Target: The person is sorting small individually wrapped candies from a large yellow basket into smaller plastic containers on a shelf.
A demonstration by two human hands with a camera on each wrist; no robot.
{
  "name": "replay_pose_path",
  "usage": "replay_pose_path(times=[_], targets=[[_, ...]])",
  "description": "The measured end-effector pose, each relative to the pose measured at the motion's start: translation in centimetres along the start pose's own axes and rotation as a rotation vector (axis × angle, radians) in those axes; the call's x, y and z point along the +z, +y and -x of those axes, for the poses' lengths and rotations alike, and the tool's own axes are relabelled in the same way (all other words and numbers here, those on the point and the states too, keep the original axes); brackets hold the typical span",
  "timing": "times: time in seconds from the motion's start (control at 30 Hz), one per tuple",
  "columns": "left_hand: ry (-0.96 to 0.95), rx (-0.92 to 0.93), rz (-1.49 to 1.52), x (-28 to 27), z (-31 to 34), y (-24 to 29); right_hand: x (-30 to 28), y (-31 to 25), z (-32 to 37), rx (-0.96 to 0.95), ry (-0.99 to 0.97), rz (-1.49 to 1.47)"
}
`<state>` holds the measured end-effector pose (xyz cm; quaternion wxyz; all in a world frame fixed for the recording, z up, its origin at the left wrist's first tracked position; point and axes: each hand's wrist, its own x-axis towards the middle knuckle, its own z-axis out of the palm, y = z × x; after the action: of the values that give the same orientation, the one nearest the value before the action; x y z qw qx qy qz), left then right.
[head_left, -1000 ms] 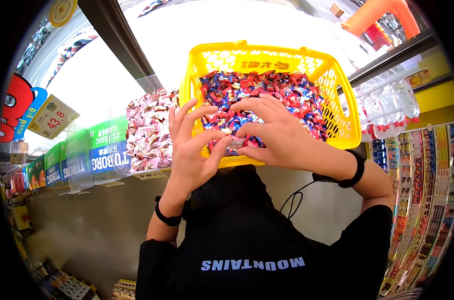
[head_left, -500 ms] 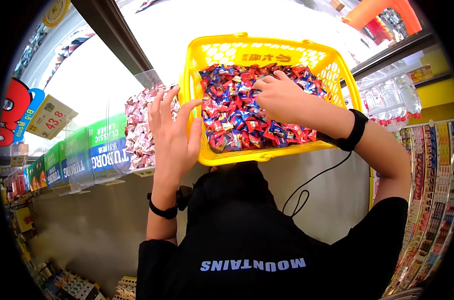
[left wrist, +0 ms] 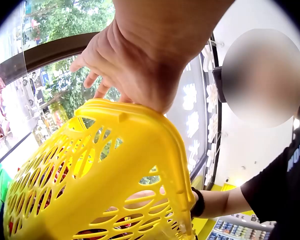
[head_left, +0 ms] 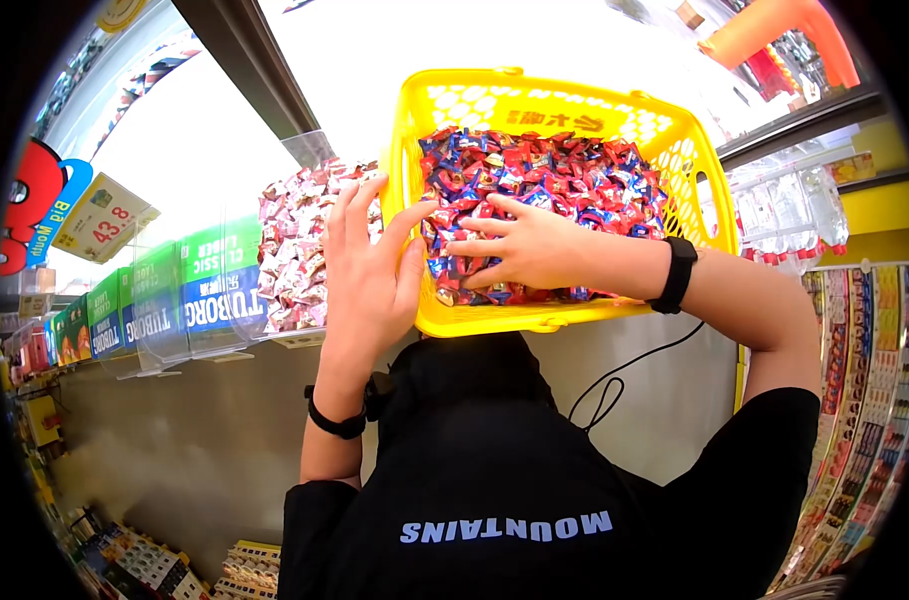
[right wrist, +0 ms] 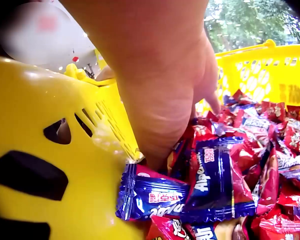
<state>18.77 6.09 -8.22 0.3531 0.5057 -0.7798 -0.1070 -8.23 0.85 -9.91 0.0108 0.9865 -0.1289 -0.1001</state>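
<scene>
A yellow plastic basket (head_left: 564,320) holds a heap of small candies in red and blue wrappers (head_left: 549,165). My left hand (head_left: 364,280) lies at its left rim, with the fingers extended upward; in the left wrist view, that hand (left wrist: 132,70) is right over the basket's rim (left wrist: 125,111). Inside the basket, my right hand (head_left: 534,250) reaches down with fingers spread over the candies near the front left. The right wrist view has its fingertips partly hidden behind the palm, close to a blue-wrapped candy (right wrist: 217,177).
Left of the basket is a pile of pink-wrapped candies (head_left: 299,240) behind clear plastic dividers. Green and blue Tuborg boxes (head_left: 219,280) line the shelf further left, with a price sign (head_left: 104,220) above. Bottles (head_left: 789,205) stand to the right, near racks of goods (head_left: 854,390).
Both hands were together at the basket's front with a small wrapped candy at their fingertips. They parted: the left moved to the left rim, the right into the candies, then toward the front left.
</scene>
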Motion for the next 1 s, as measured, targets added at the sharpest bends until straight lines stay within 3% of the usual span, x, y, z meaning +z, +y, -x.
replay_pose_path(times=[0.07, 0.2, 0.33, 0.53, 0.67, 0.77, 0.9, 1.0], targets=[[-0.004, -0.006, 0.002, 0.0, 0.1, 0.0, -0.3, 1.0, 0.8, 0.099, -0.096, 0.109], [-0.015, -0.023, 0.010, 0.0, 0.0, 0.2, -1.9, 3.0, 2.0, 0.272, -0.272, 0.037], [-0.026, -0.015, 0.010, -0.1, 0.1, 0.2, -0.7, 5.5, 3.6, 0.372, -0.212, 0.155], [-0.028, -0.015, 0.020, -0.1, 0.1, 0.2, -1.1, 7.5, 5.0, 0.584, -0.306, 0.169], [-0.042, -0.016, -0.001, -0.1, 0.1, 0.1, -3.4, 5.9, 3.9, 0.533, -0.274, 0.154], [-0.046, -0.029, 0.011, -0.2, 0.1, 0.3, -3.8, 3.8, 2.3, 0.408, -0.041, -0.097], [-0.054, -0.036, 0.012, -0.1, 0.1, 0.3, -3.8, 1.4, -0.2, 0.226, -0.072, -0.262], [-0.055, -0.025, 0.009, -0.1, 0.2, 0.0, -2.1, 1.2, -0.8, 0.233, -0.190, -0.232]])
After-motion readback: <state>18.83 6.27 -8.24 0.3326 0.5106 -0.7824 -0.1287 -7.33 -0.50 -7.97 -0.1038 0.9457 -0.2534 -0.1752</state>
